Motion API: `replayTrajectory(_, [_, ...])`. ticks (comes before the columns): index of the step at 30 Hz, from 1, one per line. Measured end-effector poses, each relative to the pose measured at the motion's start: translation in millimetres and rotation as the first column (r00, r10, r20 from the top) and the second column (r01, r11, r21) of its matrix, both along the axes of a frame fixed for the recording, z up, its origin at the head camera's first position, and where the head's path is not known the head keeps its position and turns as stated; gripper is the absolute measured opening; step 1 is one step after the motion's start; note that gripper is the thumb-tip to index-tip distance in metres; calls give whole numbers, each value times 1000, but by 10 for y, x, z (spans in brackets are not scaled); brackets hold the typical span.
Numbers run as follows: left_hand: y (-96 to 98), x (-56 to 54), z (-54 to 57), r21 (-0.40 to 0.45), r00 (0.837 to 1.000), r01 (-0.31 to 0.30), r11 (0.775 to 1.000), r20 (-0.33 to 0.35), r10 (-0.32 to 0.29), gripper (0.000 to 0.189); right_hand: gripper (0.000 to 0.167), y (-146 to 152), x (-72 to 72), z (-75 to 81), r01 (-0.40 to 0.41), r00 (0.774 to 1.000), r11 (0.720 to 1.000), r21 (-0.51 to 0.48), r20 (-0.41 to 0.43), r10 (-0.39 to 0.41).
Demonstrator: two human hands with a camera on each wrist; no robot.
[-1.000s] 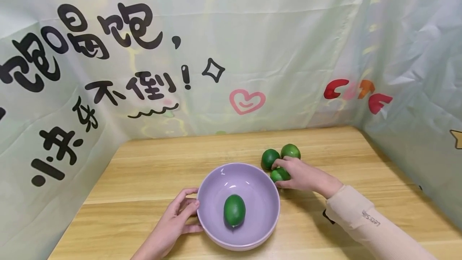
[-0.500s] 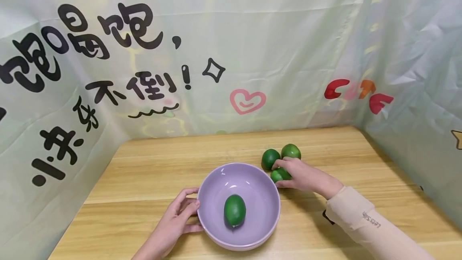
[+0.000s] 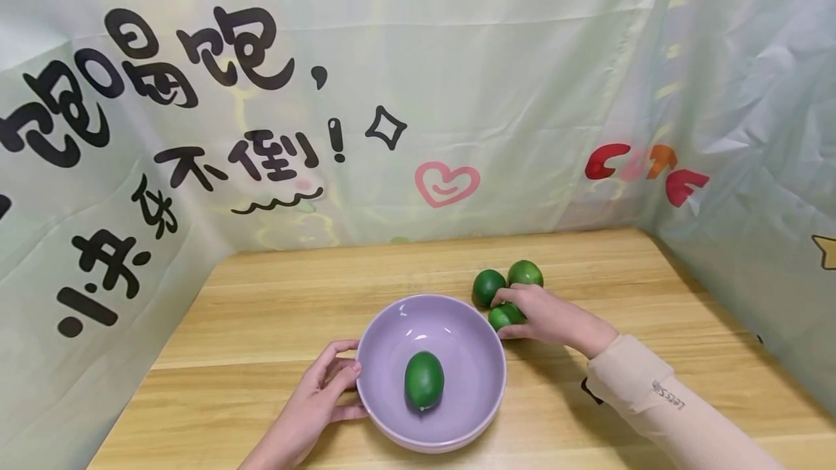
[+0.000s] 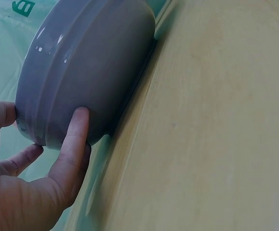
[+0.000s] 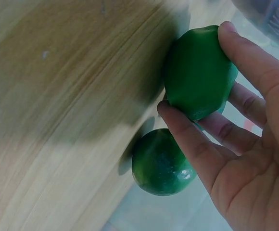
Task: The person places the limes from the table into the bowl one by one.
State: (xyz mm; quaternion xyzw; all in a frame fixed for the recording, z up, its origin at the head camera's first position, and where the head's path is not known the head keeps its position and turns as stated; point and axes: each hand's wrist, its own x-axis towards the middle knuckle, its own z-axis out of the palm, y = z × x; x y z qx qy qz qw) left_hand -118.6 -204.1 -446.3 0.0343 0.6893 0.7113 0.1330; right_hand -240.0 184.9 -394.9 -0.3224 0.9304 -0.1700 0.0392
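While right hand (image 3: 542,315) pinches one lime (image 3: 502,317), left hand (image 3: 312,401) grips bowl (image 3: 469,365), head-view lower centre; contained lime (image 3: 424,381) lies long axis top-to-bottom.

A light-brown wooden table (image 3: 274,296) with pale grain running mostly left to right fills the lower half of the head view. On it, at lower centre, 1 lilac bowl (image 3: 387,339) stands upright. Right of centre, 2 green limes lie close together: a darker lime (image 3: 489,286) and, to its right, a lighter lime (image 3: 525,273). Below them, beside the bowl's rim, is a 3rd lime (image 3: 503,317), partly covered; whether it touches the wood cannot be told. At lower right, a black shape (image 3: 591,392) shows, partly hidden.
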Motion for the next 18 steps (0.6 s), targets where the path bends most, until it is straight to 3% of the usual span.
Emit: replayTrajectory(18, [10, 0, 5, -6, 1000, -1, 1000, 10, 1, 51, 42, 15, -1, -11, 10, 1000, 1000, -21, 18, -10])
